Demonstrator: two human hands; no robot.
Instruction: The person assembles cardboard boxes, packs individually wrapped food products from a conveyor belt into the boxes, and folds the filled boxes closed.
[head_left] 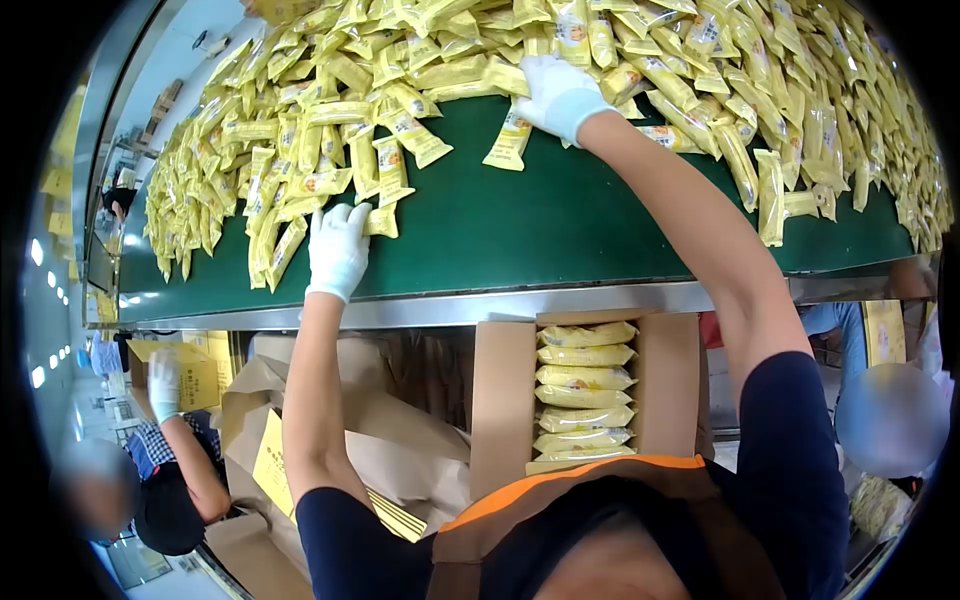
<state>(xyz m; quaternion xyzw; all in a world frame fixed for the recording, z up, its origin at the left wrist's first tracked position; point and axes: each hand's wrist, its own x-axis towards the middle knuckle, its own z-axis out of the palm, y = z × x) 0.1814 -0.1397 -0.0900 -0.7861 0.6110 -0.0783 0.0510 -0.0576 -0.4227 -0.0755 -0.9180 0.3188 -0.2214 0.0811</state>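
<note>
Both my hands wear white gloves and reach onto a green belt (450, 230) heaped with yellow snack packets (690, 90). At the near left edge of the heap, my left hand (338, 252) has its fingers curled down, closed on a yellow packet (381, 221) whose end sticks out to the right. Farther off, right of centre, my right hand (560, 97) is bent over the heap with its fingers closed at the upper end of another yellow packet (507, 143). The fingertips of both hands are partly hidden among the packets.
Below the belt's metal edge (430, 309), an open cardboard box (503, 400) holds a row of several packets. Brown paper (385, 405) and a yellow printed sheet (272, 465) lie to its left. Co-workers are at both sides, one with a raised gloved hand (163, 385).
</note>
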